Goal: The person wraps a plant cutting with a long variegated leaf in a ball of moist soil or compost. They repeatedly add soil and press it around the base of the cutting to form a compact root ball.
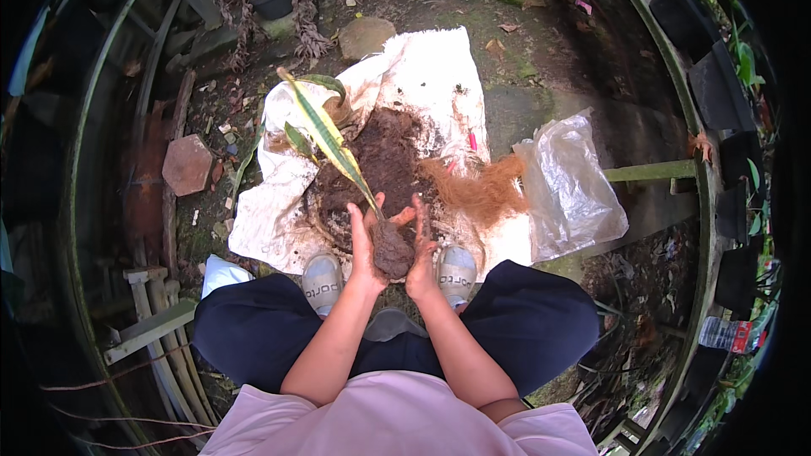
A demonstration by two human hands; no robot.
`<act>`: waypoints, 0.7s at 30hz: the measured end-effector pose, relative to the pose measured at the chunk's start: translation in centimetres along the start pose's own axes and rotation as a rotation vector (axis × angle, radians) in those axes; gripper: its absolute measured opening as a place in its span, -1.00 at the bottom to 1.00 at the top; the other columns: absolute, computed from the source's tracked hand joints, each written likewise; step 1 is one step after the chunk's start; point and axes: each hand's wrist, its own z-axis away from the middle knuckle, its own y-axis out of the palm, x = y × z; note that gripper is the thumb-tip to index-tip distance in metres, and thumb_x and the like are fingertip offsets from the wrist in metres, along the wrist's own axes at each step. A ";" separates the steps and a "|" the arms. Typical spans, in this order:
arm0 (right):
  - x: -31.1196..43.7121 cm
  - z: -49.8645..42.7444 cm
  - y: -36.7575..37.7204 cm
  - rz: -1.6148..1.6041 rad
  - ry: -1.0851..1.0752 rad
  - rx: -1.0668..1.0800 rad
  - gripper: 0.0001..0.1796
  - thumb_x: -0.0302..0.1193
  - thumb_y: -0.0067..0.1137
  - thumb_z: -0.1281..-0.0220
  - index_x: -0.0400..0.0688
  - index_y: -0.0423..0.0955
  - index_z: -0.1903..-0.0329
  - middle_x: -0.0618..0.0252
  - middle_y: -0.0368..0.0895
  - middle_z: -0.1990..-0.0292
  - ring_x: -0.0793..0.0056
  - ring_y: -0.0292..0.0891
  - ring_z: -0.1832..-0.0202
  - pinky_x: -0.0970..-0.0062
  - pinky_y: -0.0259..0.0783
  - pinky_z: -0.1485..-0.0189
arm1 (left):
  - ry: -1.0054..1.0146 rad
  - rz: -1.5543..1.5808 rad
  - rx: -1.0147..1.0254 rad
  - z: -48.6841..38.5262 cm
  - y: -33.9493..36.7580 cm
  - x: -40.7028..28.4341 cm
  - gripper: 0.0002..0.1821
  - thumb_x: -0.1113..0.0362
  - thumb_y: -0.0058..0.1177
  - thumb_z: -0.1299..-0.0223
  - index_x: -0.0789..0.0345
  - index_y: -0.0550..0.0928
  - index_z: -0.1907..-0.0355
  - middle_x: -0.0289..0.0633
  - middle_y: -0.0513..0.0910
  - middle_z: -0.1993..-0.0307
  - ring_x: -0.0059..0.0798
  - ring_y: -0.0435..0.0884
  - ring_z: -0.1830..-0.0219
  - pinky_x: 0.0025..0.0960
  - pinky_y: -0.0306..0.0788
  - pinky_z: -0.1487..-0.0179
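Between my left hand [365, 244] and my right hand [421, 250] is a soil-covered root ball [392, 250], cupped from both sides. From it a snake plant leaf [326, 134], green with yellow edges, leans up and to the left. Beyond my hands a heap of dark soil [386, 152] lies on a white woven sack [437, 63]. Brown coir-like fibre [485, 190] lies to the right of the soil, with a small red object [472, 141] just above it. More leafy plants with fibre-wrapped bases [337, 111] rest at the sack's upper left.
A clear plastic bag [573, 187] overlaps the sack's right side. A hexagonal paving block [188, 165] is at the left, and a flat stone [365, 38] beyond the sack. Metal racks curve along both sides, the right one with black pots [722, 85]. My shoes [456, 273] flank my hands.
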 end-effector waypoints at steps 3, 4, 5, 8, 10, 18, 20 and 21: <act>1.2 0.3 0.7 0.076 0.015 0.120 0.15 0.47 -0.64 -0.20 -0.28 -0.09 -0.49 0.10 -0.13 -0.51 0.21 -0.23 -0.53 0.23 -0.23 -0.51 | 0.083 0.017 -0.077 0.4 0.7 -0.7 -0.01 -0.50 -0.31 -0.23 0.04 -0.14 -0.53 0.02 0.35 -0.30 -0.09 0.39 -0.27 0.01 0.33 -0.28; 1.4 0.5 0.9 0.101 0.019 0.159 0.15 0.47 -0.63 -0.21 -0.29 -0.09 -0.49 0.09 -0.12 -0.52 0.21 -0.24 -0.54 0.23 -0.25 -0.52 | 0.129 -0.076 -0.144 0.3 0.4 -0.8 -0.01 -0.47 -0.29 -0.25 -0.01 -0.25 -0.53 -0.05 0.17 -0.42 -0.11 0.23 -0.38 0.01 0.23 -0.35; 1.5 0.7 1.0 0.126 0.024 0.197 0.16 0.47 -0.62 -0.21 -0.30 -0.09 -0.49 0.09 -0.12 -0.52 0.21 -0.26 -0.54 0.24 -0.27 -0.52 | 0.150 -0.133 -0.195 -0.8 -1.6 -0.6 -0.04 -0.46 -0.29 -0.27 -0.02 -0.24 -0.53 -0.07 0.16 -0.42 -0.11 0.18 -0.41 -0.01 0.17 -0.38; 0.8 0.9 1.1 0.081 0.064 0.183 -0.02 0.34 -0.22 -0.28 -0.25 0.11 -0.42 0.11 0.21 -0.34 0.26 0.14 -0.38 0.27 0.08 -0.41 | 0.335 -0.290 -0.404 -1.6 -2.8 -0.3 -0.15 -0.38 -0.29 -0.33 0.02 -0.06 -0.51 -0.08 0.16 -0.41 -0.14 -0.04 -0.49 -0.07 -0.13 -0.49; 0.3 0.8 1.0 -0.013 0.131 0.132 -0.12 0.24 -0.09 -0.30 -0.22 0.17 -0.38 0.13 0.31 -0.26 0.30 0.25 -0.31 0.29 0.16 -0.37 | 0.411 -0.361 -0.444 -1.3 -1.6 -0.3 -0.20 -0.35 -0.32 -0.36 0.08 0.03 -0.47 -0.07 0.20 -0.39 -0.14 0.01 -0.48 -0.05 -0.15 -0.49; 1.9 -1.0 0.3 -0.509 0.321 -0.033 -0.29 0.17 -0.07 -0.35 -0.06 0.22 -0.32 0.20 0.43 -0.08 0.31 0.48 -0.07 0.30 0.42 -0.17 | 0.746 -0.643 -0.071 -0.2 -0.5 0.8 -0.16 -0.37 -0.48 -0.36 0.30 0.16 -0.39 0.02 0.37 -0.27 -0.20 0.23 -0.39 -0.09 -0.05 -0.45; 0.7 -1.1 -0.4 -0.541 0.365 -0.029 -0.30 0.17 -0.08 -0.35 -0.10 0.27 -0.28 0.20 0.45 -0.03 0.29 0.51 0.00 0.31 0.44 -0.14 | 0.852 -0.731 0.012 0.6 0.1 1.4 -0.12 -0.39 -0.47 -0.35 0.36 0.14 -0.39 0.06 0.35 -0.28 -0.19 0.23 -0.40 -0.09 -0.07 -0.46; 1.1 -1.2 -0.6 -0.507 0.375 0.041 -0.31 0.16 -0.07 -0.35 -0.12 0.29 -0.26 0.19 0.46 -0.03 0.30 0.51 0.01 0.32 0.45 -0.13 | 0.907 -0.775 0.052 1.1 0.3 1.6 -0.09 -0.40 -0.47 -0.34 0.39 0.13 -0.38 0.08 0.33 -0.29 -0.18 0.22 -0.40 -0.09 -0.08 -0.47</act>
